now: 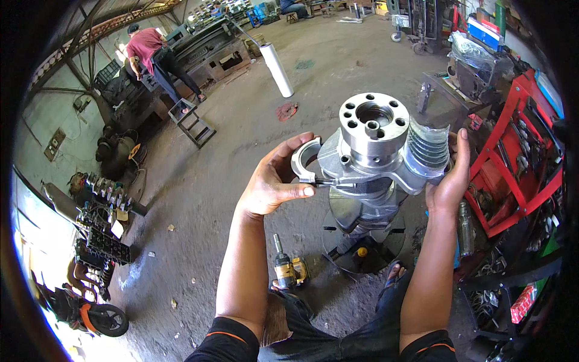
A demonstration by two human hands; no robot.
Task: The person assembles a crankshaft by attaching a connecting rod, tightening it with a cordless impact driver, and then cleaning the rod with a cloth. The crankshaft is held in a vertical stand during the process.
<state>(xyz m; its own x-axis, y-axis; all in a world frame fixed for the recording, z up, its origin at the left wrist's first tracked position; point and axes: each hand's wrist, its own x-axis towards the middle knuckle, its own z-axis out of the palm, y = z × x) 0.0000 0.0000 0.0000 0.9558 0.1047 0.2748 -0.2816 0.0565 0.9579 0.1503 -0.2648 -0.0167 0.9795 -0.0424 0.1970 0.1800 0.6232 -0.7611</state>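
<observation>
1 upright crankshaft (375,148), stained gry wkshp flr (199,241)

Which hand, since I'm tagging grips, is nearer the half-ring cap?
Left: the left hand holds the half-ring cap; the right hand is across the crankshaft, at the ribbed curved part.

Mechanical workshop: crankshaft (373,148), engine parts (104,241), power driver (286,271), red tool rack (513,175)

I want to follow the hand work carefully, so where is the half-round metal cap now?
In the head view, the half-round metal cap is near the middle, held in the left hand, just left of the upright crankshaft.
</observation>
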